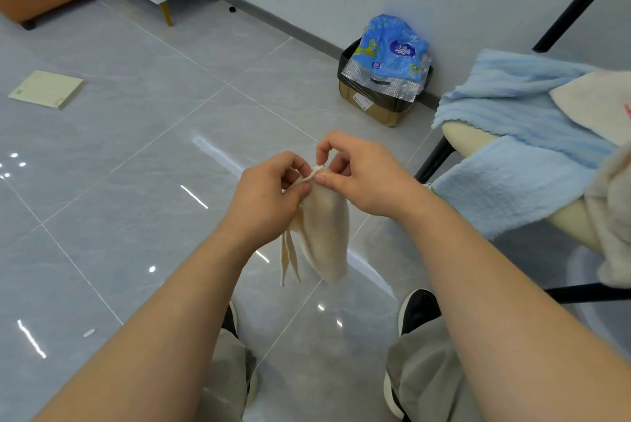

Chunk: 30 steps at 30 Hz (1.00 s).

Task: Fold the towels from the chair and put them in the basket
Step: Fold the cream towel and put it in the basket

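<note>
Bare forearms reach up from the bottom edge to the middle of the frame, where the left hand [269,196] and right hand [358,176] meet, each pinching the top edge of a small cream towel [324,234] between thumb and curled fingers. Its cloth hangs straight down below both grips, bunched and narrow, above the grey tiled floor [136,148] and ahead of two dark shoes [418,309]. At the right edge a chair [466,138] carries light blue towels [512,107] draped over its pale seat, and a cardboard box [372,109] stands by the wall, upper middle.
</note>
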Available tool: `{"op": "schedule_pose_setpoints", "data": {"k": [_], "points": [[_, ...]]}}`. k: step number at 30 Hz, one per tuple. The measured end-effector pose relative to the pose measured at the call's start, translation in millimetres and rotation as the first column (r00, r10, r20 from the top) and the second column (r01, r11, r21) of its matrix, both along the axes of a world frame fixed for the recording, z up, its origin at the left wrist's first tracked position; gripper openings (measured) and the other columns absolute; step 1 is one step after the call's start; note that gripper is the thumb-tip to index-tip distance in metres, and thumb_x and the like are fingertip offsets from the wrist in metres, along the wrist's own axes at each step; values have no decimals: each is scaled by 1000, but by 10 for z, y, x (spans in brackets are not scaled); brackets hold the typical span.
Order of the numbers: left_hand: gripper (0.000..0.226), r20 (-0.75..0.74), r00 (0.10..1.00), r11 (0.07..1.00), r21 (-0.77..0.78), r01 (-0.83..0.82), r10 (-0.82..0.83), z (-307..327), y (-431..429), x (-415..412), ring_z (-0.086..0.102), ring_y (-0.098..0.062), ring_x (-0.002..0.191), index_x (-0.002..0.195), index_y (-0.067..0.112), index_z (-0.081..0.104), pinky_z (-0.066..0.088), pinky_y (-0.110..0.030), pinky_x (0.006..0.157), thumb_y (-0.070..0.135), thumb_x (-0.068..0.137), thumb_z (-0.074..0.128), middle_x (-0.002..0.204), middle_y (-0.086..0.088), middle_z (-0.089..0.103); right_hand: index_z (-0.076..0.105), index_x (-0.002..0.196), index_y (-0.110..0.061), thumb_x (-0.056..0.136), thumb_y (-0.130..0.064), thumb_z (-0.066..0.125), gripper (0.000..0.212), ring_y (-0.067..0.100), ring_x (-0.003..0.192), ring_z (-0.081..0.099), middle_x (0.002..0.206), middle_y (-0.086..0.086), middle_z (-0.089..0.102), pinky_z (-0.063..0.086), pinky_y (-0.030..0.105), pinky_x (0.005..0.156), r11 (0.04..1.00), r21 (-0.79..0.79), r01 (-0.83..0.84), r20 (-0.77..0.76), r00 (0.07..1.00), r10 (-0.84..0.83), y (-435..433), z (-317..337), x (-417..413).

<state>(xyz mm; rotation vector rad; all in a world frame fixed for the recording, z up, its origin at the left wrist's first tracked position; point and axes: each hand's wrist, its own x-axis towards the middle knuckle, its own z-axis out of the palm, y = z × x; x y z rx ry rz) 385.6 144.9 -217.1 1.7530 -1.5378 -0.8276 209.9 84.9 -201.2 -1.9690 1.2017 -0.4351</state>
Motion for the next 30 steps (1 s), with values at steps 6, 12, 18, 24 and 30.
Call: {"op": "schedule_pose_setpoints", "data": {"k": [6, 12, 18, 24, 30], "points": [[12, -42, 997, 997, 42, -63, 65, 30, -2, 0, 67, -8, 76, 85, 26, 69, 58, -29, 73, 16, 85, 74, 79, 8, 70, 60, 96, -33, 93, -34, 68, 9, 3, 78, 63, 89, -9, 71, 46, 22, 67, 1000, -3, 26, 6, 1000, -26, -8, -2, 9], [11, -56, 997, 998, 34, -57, 59, 50, 4, -10, 67, -8, 77, 87, 25, 72, 57, -27, 73, 16, 82, 77, 79, 7, 71, 68, 109, -33, 91, -33, 72, 18, 0, 75, 59, 86, -15, 63, 44, 17, 71, 999, -36, -1, -39, 999, 0, -19, -53, 18], [22, 39, 998, 997, 57, 45, -47, 24, 13, -8, 63, -2, 71, 89, 26, 69, 54, -21, 67, 12, 76, 80, 82, 10, 69, 75, 103, -27, 90, -31, 72, 13, 5, 79, 58, 81, -15, 63, 43, 17, 69, 993, -113, -21, -164, 986, 2, -31, -28, 10], [5, 203, 966, 984, 113, 141, -162, -4, 24, -31, 62, -15, 75, 88, 23, 66, 52, -33, 69, 18, 88, 67, 77, 1, 67, 74, 102, -25, 90, -27, 70, 13, 9, 85, 57, 89, -9, 64, 46, 25, 79, 972, -231, 44, -171, 981, -85, -74, 34, -89], [32, 324, 917, 966, 187, 178, -232, -30, 76, -15, 54, -26, 79, 79, 15, 53, 42, -39, 72, 34, 103, 45, 76, -2, 54, 72, 101, -24, 91, -26, 70, 11, 10, 91, 61, 97, -7, 68, 51, 29, 86, 913, -300, 278, -1, 957, -292, -134, 66, -216]]}}
